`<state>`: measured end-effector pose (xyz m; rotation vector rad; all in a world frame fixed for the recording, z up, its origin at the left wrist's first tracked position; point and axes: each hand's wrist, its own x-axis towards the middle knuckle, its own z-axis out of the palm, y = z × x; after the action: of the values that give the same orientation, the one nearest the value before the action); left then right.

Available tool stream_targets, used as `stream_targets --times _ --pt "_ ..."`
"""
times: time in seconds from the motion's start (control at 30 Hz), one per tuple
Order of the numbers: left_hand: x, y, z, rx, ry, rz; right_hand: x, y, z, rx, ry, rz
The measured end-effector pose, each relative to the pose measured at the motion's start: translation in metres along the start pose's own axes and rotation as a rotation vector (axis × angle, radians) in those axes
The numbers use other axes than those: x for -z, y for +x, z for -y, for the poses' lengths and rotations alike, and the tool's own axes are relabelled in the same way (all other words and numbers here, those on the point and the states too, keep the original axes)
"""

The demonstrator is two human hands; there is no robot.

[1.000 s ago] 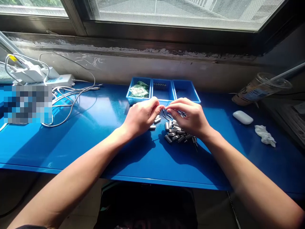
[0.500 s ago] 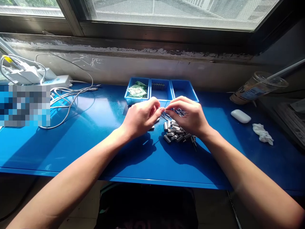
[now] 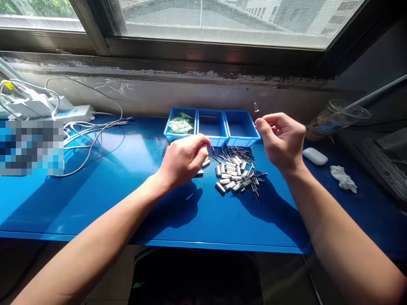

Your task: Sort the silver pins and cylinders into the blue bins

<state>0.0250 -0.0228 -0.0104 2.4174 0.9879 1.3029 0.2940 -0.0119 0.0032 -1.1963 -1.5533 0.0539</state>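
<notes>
My right hand (image 3: pixel 281 140) is raised above the blue table and pinches a thin metal pin (image 3: pixel 256 109) upright between thumb and forefinger, just above the right blue bin (image 3: pixel 242 128). My left hand (image 3: pixel 184 160) rests low on the table with curled fingers, touching a few small metal sleeves (image 3: pixel 203 166); whether it grips one is unclear. Between both hands lies a pile of metal sleeves and dark pins (image 3: pixel 237 173).
Three joined blue bins sit at the back: the left bin (image 3: pixel 179 124) holds green packets, the middle bin (image 3: pixel 209 123) small parts. White cables and a power strip (image 3: pixel 76 114) lie left. A plastic cup (image 3: pixel 333 118), white earbud case (image 3: pixel 314 156) and crumpled tissue (image 3: pixel 343 178) lie right.
My right hand has lifted up and to the right, away from the left hand, carrying a pin. The pile it covered now shows. My left hand dropped slightly toward the table.
</notes>
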Motion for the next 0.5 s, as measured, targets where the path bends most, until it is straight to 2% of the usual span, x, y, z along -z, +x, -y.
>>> stream_targets --times 0.2,0.33,0.4,0.5 --pt "-0.002 -0.002 0.001 -0.032 0.095 0.054 0.001 0.003 -0.011 -0.157 -0.165 0.131" --pt "0.001 0.004 0.002 -0.099 0.185 0.037 -0.006 0.0 -0.019 -0.133 -0.303 0.174" --pt "0.006 0.003 -0.007 -0.136 0.19 0.016 -0.009 -0.001 -0.021 -0.08 -0.349 0.127" --pt "0.011 -0.02 -0.044 -0.188 0.128 0.075 -0.01 -0.003 -0.018 -0.012 -0.314 0.041"
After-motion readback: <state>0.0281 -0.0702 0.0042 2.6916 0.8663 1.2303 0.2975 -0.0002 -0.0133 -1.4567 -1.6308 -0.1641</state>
